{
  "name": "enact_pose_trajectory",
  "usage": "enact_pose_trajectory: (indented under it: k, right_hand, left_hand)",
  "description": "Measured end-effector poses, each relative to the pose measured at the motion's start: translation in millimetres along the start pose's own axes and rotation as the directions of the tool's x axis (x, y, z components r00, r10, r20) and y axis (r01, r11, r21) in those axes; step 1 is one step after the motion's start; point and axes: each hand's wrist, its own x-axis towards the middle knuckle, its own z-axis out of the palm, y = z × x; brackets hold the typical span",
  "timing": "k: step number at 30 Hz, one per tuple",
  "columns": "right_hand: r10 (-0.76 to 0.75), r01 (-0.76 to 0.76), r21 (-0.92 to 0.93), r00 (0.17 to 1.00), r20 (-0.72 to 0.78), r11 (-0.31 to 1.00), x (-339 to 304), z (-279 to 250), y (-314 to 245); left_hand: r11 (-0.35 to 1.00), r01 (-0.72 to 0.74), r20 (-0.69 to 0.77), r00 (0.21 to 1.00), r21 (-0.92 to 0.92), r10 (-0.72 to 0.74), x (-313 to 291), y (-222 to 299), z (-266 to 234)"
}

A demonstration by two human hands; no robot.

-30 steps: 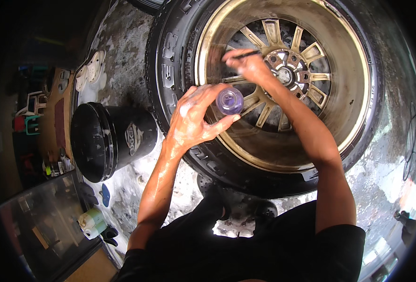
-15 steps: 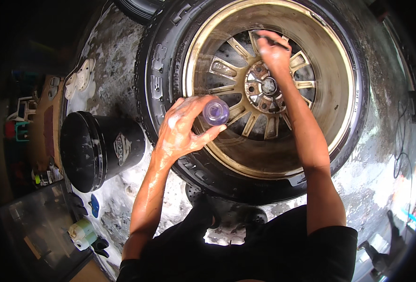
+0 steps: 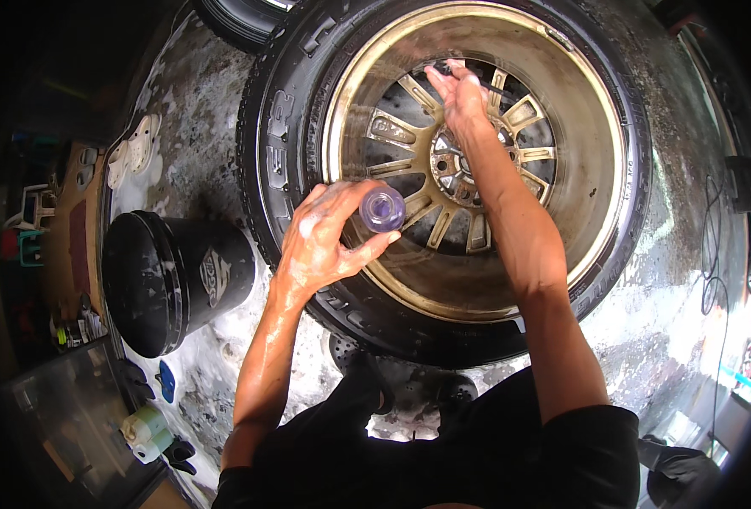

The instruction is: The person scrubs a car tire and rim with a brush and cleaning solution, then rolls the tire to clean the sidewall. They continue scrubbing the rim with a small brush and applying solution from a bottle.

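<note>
My left hand point(image 3: 320, 233) is wrapped round a clear bottle point(image 3: 382, 210) with purplish contents, seen end-on above the near left rim of the wheel. White foam clings to the back of this hand. My right hand point(image 3: 463, 97) reaches inside the wheel to the far spokes, holding a slim dark-handled brush point(image 3: 501, 92), mostly hidden by the fingers. The bronze-coloured alloy wheel point(image 3: 469, 299) lies flat with its hollow side up, inside a black tyre point(image 3: 280, 174). Its spokes and hub point(image 3: 460, 174) look wet and dirty.
A black bucket point(image 3: 210, 276) stands left of the tyre on the wet, foamy floor. Pale clogs point(image 3: 138, 153), a jug of greenish liquid point(image 3: 146, 433) and a blue item point(image 3: 167, 382) lie further left. Another tyre point(image 3: 238, 21) is at the top; a cable point(image 3: 709, 254) runs at right.
My right hand has moved slightly left across the far spokes, its fingers stretching further out. My left hand still holds the bottle in nearly the same place. The view has shifted a little.
</note>
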Motion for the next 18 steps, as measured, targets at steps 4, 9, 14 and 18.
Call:
enact_pose_trajectory:
  k: [4, 9, 14, 18]
  right_hand:
    - [-0.192, 0.241, 0.104, 0.918, -0.347, 0.965, 25, -1, -13]
    - [0.032, -0.001, 0.164, 0.982, -0.188, 0.987, 6, 3, -4]
    - [0.083, -0.073, 0.181, 0.995, -0.049, 0.981, 5, -1, 12]
    - [-0.014, 0.044, 0.175, 0.985, -0.171, 0.984, -12, 11, 6]
  left_hand:
    - [1.0, -0.003, 0.014, 1.0, -0.006, 0.003, 1, 1, -1]
    - [1.0, 0.0, -0.004, 1.0, 0.013, 0.0, -4, -3, -1]
    - [1.0, -0.025, -0.004, 1.0, 0.002, 0.025, -1, -7, 3]
    - [1.0, -0.009, 0.008, 1.0, 0.008, 0.009, -3, -4, 1]
